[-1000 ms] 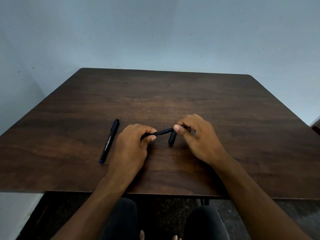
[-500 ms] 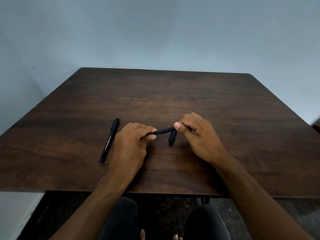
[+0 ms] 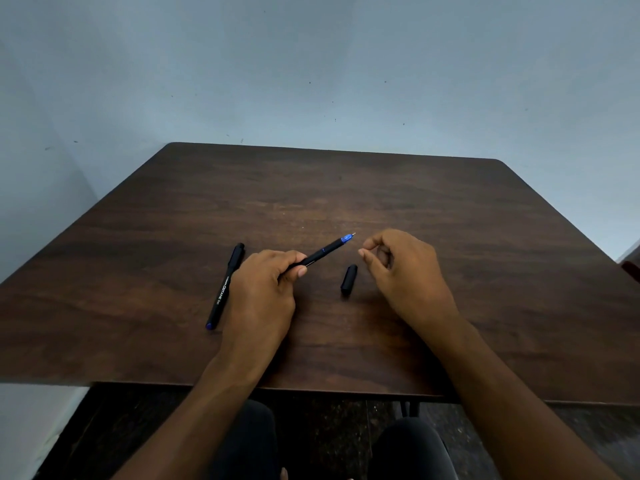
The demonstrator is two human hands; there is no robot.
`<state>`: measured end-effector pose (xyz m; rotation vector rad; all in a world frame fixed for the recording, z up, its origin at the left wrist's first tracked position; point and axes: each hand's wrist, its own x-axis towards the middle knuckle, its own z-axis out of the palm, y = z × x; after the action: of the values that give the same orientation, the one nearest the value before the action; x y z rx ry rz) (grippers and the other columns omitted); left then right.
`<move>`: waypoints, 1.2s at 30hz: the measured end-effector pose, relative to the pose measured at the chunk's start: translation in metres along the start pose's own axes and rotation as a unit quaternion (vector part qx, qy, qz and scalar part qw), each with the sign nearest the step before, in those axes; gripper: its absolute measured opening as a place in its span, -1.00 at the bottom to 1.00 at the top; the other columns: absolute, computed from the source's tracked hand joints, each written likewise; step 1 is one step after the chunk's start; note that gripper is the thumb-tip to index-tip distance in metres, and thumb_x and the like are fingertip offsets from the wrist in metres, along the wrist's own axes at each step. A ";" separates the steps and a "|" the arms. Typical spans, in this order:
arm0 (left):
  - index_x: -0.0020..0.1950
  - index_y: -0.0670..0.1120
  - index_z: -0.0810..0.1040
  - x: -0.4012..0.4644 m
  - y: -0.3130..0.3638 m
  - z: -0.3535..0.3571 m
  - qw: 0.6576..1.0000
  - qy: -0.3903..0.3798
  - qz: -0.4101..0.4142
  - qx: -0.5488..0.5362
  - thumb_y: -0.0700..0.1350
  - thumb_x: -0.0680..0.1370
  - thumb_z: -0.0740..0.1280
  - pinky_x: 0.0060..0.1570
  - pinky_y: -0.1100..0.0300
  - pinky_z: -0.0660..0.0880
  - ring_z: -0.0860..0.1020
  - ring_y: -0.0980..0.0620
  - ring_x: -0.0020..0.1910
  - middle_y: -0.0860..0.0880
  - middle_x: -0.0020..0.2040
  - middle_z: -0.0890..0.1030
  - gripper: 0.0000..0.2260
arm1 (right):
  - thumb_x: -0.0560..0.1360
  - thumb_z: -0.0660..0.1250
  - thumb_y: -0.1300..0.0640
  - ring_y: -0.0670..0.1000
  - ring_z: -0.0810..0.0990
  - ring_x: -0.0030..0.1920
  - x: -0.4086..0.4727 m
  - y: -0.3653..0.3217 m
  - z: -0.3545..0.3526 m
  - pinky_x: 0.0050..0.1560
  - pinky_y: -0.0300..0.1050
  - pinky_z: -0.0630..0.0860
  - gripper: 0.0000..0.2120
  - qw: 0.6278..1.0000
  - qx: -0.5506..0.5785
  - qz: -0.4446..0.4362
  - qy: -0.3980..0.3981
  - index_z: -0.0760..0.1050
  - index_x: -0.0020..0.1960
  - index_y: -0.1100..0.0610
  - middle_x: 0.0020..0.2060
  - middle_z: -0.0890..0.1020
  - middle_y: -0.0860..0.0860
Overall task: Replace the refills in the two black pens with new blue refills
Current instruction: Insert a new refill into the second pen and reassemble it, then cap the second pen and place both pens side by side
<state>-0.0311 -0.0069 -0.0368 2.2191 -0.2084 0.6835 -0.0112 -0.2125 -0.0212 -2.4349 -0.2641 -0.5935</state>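
Observation:
My left hand [image 3: 263, 292] grips an uncapped black pen [image 3: 320, 253] by its rear half; the blue tip points up and to the right, just above the table. Its black cap [image 3: 349, 279] lies on the table between my hands. My right hand [image 3: 405, 275] hovers to the right of the tip, apart from the pen, thumb and fingers curled close together with nothing seen in them. A second black pen [image 3: 225, 287], capped, with white lettering and a blue end, lies left of my left hand.
The dark wooden table [image 3: 450, 237] stands against a pale blue wall. Its front edge is near my knees [image 3: 408, 448]. A dark reddish object [image 3: 632, 270] shows at the right border.
My right hand has let go of the pen's front end and moved right. The left hand has tilted the pen so its blue tip now shows.

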 end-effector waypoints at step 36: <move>0.03 0.00 0.71 0.002 0.002 -0.003 0.999 -0.045 -0.023 0.009 -0.15 0.49 0.48 0.05 0.09 0.51 0.56 0.08 -0.04 0.08 -0.10 0.65 -0.86 | 0.51 0.42 0.25 0.20 0.75 -0.04 0.007 -0.020 -0.003 -0.13 -0.03 0.69 -0.78 0.735 0.586 0.339 0.045 0.54 0.08 0.37 -0.09 0.73 0.29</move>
<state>-0.0317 -0.0059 -0.0330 2.2667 -0.1967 0.5641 -0.0128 -0.1977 -0.0056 -1.0994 0.2551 -0.0927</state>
